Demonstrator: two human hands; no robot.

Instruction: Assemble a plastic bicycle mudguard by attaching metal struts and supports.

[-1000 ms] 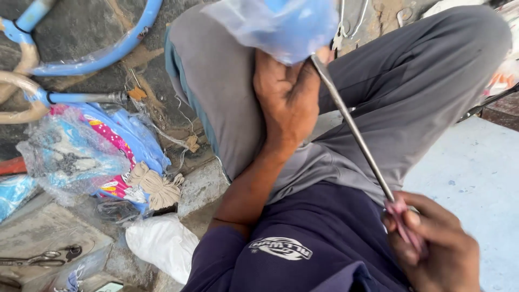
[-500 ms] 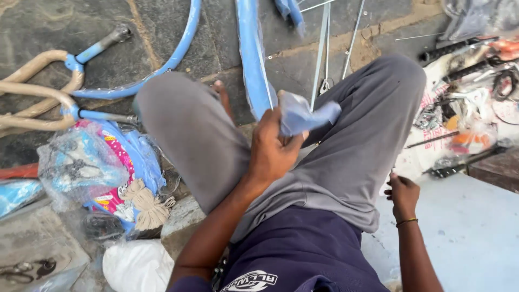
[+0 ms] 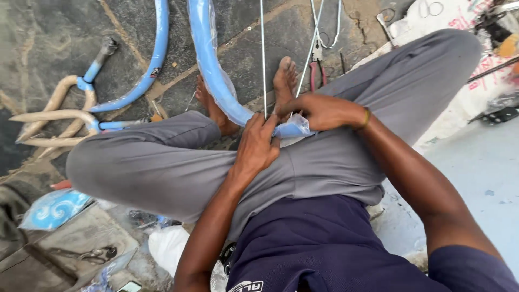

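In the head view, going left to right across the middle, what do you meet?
Tan wrapped handlebar → thin blue frame tube → plastic-wrapped blue mudguard → left hand → right hand → white printed sack.

The ground is a floor of dark, irregular stone slabs [image 3: 48, 48] with sandy, dirt-filled joints, lit by flat daylight. At the right lies a smooth pale grey concrete slab [image 3: 476, 178]. A white printed sack cloth [image 3: 448, 21] is spread at the upper right. Lower left, grey broken stone pieces [image 3: 81, 238] lie in clutter.
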